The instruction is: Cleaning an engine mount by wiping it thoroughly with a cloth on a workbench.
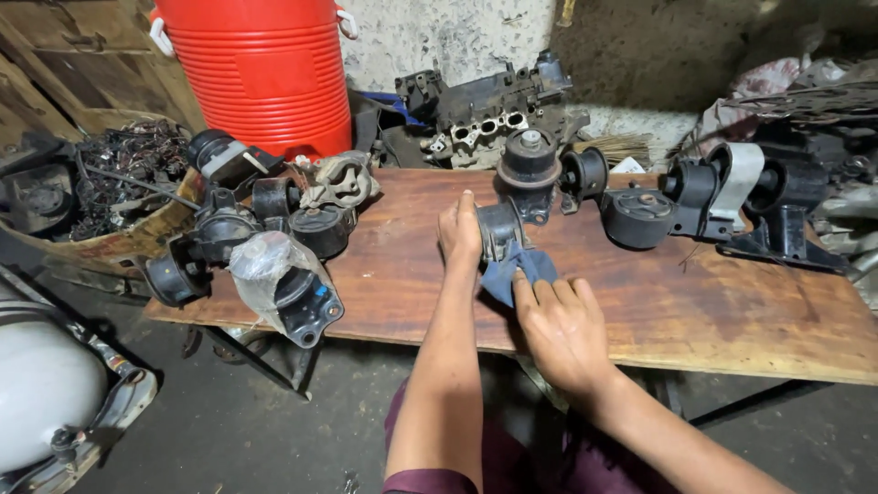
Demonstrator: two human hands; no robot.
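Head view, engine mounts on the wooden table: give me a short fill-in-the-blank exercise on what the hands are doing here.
1. The left hand steadies a black engine mount on the wooden ____.
2. The right hand presses a ____ cloth against that mount.
3. Behind the cluster of mounts on the left stands a large ____ cooler.
4. One mount at the table's near left edge is wrapped in clear ____.

Missing words: table; blue; red; plastic
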